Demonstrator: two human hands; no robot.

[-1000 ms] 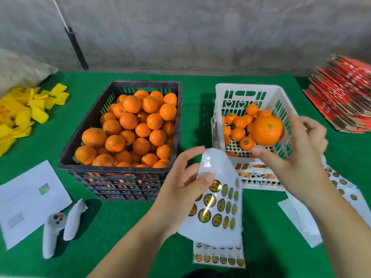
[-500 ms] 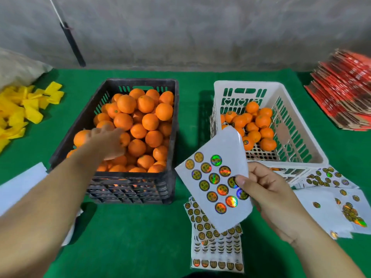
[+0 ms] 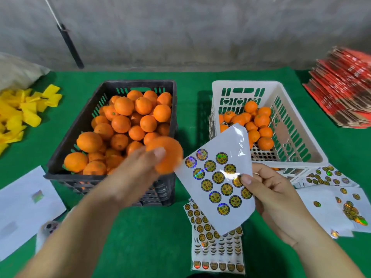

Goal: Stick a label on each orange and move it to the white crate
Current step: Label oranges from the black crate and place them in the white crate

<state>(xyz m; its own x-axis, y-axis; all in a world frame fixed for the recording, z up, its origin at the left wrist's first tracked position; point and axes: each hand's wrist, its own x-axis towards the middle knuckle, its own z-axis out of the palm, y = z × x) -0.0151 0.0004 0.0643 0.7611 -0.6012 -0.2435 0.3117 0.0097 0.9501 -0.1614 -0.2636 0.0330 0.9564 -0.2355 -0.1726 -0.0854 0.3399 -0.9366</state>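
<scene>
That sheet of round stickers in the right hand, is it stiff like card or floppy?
Probably floppy: the sticker sheet curls over at its top corner while the right hand pinches only one edge. It likely weighs little. Its glossy surface glints, so it may be a bit slippery.

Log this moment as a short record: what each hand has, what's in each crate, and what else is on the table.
left hand: grips one orange, blurred, at the black crate's near right corner
right hand: pinches a sticker sheet
black crate: heaped with oranges
white crate: a few oranges on its floor
table: green cloth, more sticker sheets, yellow papers, white paper, red cartons
</scene>
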